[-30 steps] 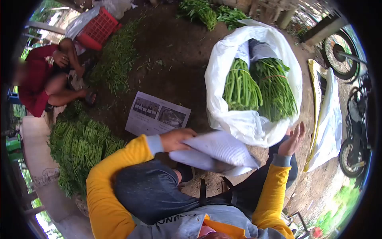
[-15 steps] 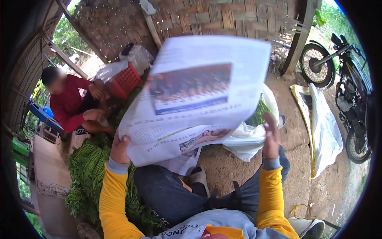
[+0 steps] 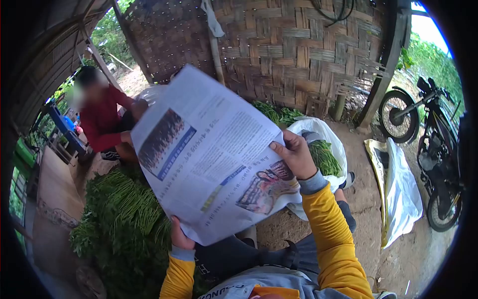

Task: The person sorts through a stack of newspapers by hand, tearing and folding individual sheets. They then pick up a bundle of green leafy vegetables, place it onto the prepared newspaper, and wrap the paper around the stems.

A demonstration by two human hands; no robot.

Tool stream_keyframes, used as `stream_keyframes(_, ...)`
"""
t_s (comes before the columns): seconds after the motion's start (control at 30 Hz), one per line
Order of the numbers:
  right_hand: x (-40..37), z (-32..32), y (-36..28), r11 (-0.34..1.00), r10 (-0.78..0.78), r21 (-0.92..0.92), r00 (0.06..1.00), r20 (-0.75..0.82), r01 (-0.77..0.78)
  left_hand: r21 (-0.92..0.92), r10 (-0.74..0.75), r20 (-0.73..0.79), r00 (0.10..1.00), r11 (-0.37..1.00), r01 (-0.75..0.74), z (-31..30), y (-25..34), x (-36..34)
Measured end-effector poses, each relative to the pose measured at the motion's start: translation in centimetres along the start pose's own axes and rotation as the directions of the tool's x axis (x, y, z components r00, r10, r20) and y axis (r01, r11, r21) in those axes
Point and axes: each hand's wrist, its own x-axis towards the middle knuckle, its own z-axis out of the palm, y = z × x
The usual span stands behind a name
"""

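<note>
Beside the leafy green bundles [image 3: 132, 204], my left hand [image 3: 181, 234] grips the lower edge of the newspaper sheet [image 3: 214, 159], held up tilted before me. My right hand [image 3: 298, 153] pinches its right edge, near the white plastic bag [image 3: 334, 133] holding greens.

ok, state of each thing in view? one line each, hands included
newspaper sheet: unfolded, held up, tilted
left hand: holding sheet's lower edge, partly hidden
right hand: gripping sheet's right edge
white plastic bag: mouth open, greens inside
leafy greens: heaped at left, partly behind sheet
sack: lying flat on ground
motorcycle: upright, nobody on it
co-worker: low down, partly behind sheet
</note>
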Motion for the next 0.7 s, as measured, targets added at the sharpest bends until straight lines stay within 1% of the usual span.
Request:
stream_keyframes(0.1, 0.9, 0.9, -0.3, 0.987, 0.011, -0.16, 0.995, 0.095, 0.004, 0.083, 0.018, -0.134, 0.991, 0.997, -0.007, -2.0, -2.1, -3.5)
stream_keyframes(0.13, 1.2, 1.6, -0.3, 0.978, 0.022, -0.209, 0.996, 0.083, -0.004, 0.253, -0.101, -0.101, 0.99, 0.96, 0.124, -2.6, -1.8, -4.3)
stream_keyframes(0.17, 1.5, 1.9, -0.8, 0.951, -0.017, -0.304, 0.994, 0.108, 0.049, 0.416, -0.222, -0.091, 0.971, 0.877, 0.24, -3.1, -1.3, -5.1)
stream_keyframes(0.2, 1.8, 2.4, -2.0, 0.913, -0.053, -0.394, 0.989, 0.136, 0.103, 0.564, -0.341, -0.105, 0.934, 0.753, 0.338, -3.4, -0.5, -5.8)
stream_keyframes(0.23, 2.4, 2.9, -2.8, 0.864, -0.088, -0.478, 0.981, 0.171, 0.161, 0.669, -0.475, -0.121, 0.872, 0.61, 0.425, -3.4, 1.0, -5.7)
stream_keyframes(0.27, 3.1, 3.2, -2.9, 0.778, -0.162, -0.585, 0.972, 0.167, 0.23, 0.755, -0.593, -0.157, 0.789, 0.443, 0.483, -3.3, 2.9, -5.2)
stream_keyframes(0.3, 4.0, 3.4, -3.9, 0.658, -0.204, -0.702, 0.962, 0.184, 0.274, 0.822, -0.691, -0.209, 0.692, 0.26, 0.507, -2.3, 4.5, -4.5)
stream_keyframes(0.33, 4.7, 3.9, -5.4, 0.541, -0.284, -0.783, 0.943, 0.173, 0.307, 0.933, -0.575, -0.2, 0.793, 0.134, 0.333, -0.1, 6.1, -4.2)
stream_keyframes(0.37, 5.3, 4.4, -7.2, 0.415, -0.364, -0.851, 0.916, 0.169, 0.322, 0.982, -0.461, -0.159, 0.873, 0.013, 0.186, 3.1, 8.1, -4.0)
stream_keyframes(0.4, 6.3, 4.4, -8.9, 0.28, -0.347, -0.906, 0.914, 0.213, 0.317, 0.991, -0.347, -0.091, 0.933, -0.127, 0.049, 6.7, 10.0, -3.6)
stream_keyframes(0.43, 6.9, 4.7, -10.8, 0.247, -0.347, -0.892, 0.895, 0.282, 0.377, 0.958, -0.24, 0.002, 0.971, -0.279, -0.071, 9.2, 11.1, -2.8)
stream_keyframes(0.47, 7.3, 5.0, -12.6, 0.213, -0.342, -0.876, 0.872, 0.349, 0.433, 0.938, -0.101, 0.277, 0.956, -0.187, -0.292, 10.2, 11.2, -1.7)
stream_keyframes(0.5, 7.4, 5.3, -13.9, 0.177, -0.332, -0.856, 0.848, 0.414, 0.487, 0.852, 0.061, 0.517, 0.854, -0.126, -0.508, 11.3, 11.2, -0.7)
stream_keyframes(0.53, 7.3, 5.6, -14.5, 0.118, -0.347, -0.819, 0.796, 0.496, 0.562, 0.755, 0.178, 0.655, 0.735, -0.121, -0.644, 14.0, 11.1, 0.0)
stream_keyframes(0.57, 7.0, 6.0, -14.8, 0.11, -0.254, -0.788, 0.783, 0.568, 0.606, 0.637, 0.291, 0.757, 0.585, -0.134, -0.759, 17.2, 11.0, 0.5)
stream_keyframes(0.63, 5.6, 6.9, -15.0, 0.108, -0.05, -0.719, 0.727, 0.685, 0.686, 0.45, 0.285, 0.883, 0.373, -0.29, -0.845, 21.2, 10.6, 1.5)
stream_keyframes(0.67, 4.6, 7.4, -15.4, 0.171, 0.03, -0.705, 0.712, 0.702, 0.688, 0.431, 0.25, 0.894, 0.371, -0.254, -0.866, 22.5, 10.0, 2.1)
stream_keyframes(0.7, 3.7, 7.3, -15.5, 0.202, 0.053, -0.702, 0.708, 0.704, 0.683, 0.411, 0.213, 0.905, 0.368, -0.216, -0.886, 23.5, 9.2, 2.7)
